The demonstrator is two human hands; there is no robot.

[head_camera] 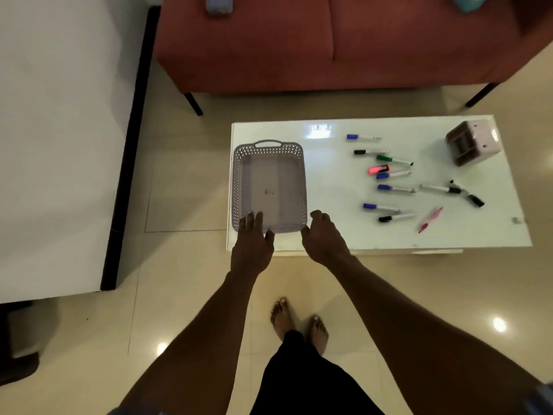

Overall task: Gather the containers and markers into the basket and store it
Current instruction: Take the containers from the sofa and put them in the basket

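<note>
An empty grey perforated basket sits at the left end of the white glossy table. My left hand rests on the basket's near left rim with fingers spread. My right hand hovers at the near right corner, fingers loosely curled, holding nothing. Several markers lie scattered to the right: a blue-capped one, a green one, a pink highlighter, black ones and a pink pen. A pale pink compartment container lies tipped at the far right corner.
A red sofa stands beyond the table with a small grey object on its seat. A white surface with a black edge fills the left. Tiled floor lies between them, and my bare feet stand before the table.
</note>
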